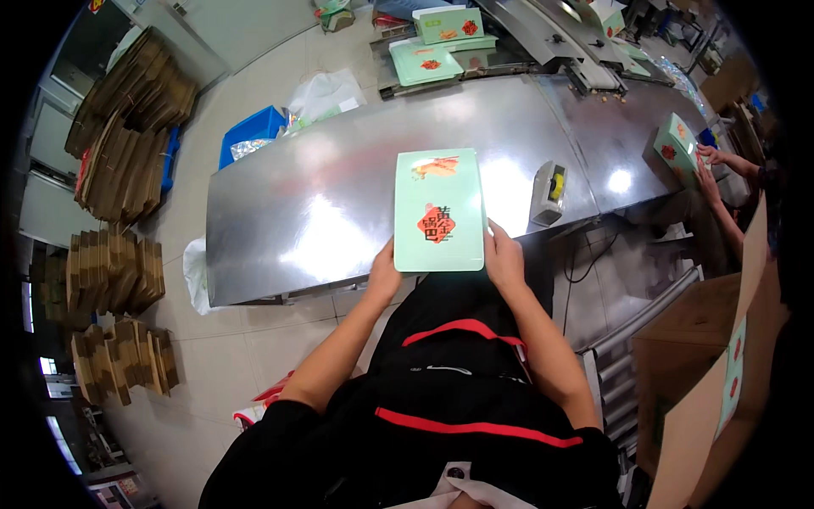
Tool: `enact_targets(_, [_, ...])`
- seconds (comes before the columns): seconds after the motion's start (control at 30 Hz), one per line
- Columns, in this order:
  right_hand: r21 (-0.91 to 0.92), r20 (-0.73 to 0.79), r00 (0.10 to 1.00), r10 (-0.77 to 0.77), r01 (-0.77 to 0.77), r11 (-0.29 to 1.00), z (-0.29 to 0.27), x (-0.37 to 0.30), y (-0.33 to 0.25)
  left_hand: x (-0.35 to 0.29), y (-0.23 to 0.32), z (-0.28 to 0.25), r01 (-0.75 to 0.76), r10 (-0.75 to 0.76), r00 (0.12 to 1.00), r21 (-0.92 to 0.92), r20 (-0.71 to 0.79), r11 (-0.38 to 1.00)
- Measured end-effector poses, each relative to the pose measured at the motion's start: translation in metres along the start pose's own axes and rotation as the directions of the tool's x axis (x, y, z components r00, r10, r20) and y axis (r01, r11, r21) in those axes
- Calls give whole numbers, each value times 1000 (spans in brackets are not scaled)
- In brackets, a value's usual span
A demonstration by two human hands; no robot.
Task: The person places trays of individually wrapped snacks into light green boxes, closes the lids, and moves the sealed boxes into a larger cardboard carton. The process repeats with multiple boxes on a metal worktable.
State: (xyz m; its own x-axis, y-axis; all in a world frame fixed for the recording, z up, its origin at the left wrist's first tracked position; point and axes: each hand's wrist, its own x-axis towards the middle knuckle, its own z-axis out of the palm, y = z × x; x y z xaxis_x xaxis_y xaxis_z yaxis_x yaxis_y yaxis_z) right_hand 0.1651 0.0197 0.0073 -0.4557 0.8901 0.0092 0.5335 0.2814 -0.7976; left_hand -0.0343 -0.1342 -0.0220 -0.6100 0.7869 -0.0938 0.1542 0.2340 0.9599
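Observation:
A pale green printed box (438,182) with a red diamond on its face is held upright in front of me, at the near edge of the steel table (280,229). My left hand (386,276) grips its lower left side, and my right hand (504,256) grips the lower right side. Most of the fingers are hidden behind the box. To the right of it, a grey tape dispenser (549,195) with a yellow roll rests on the table.
On the right a co-worker's hands (712,165) hold a similar green box (676,151). More green boxes (424,64) lie by the conveyor (560,42) at the back. An open carton (687,365) stands at right. Flattened cardboard stacks (114,276) line the left; a blue bin (253,131) sits behind the table.

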Motion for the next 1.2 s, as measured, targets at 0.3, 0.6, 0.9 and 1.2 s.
enact_targets(0.3, [612, 86, 995, -44, -18, 791, -23, -26, -23, -21, 68, -37, 59, -23, 995, -389, 97, 919])
enact_targets(0.6, [449, 156, 948, -278, 183, 875, -56, -7, -46, -6, 82, -38, -460, 452, 888, 163, 84, 873])
enact_targets(0.9, [360, -103, 920, -377, 388, 849, -32, -4, -30, 5, 74, -28, -635, 713, 700, 497, 45, 592])
enact_targets(1.2, [146, 32, 897, -440, 431, 890, -52, -7, -30, -13, 18, -28, -166, 166, 986, -10, -28, 986])
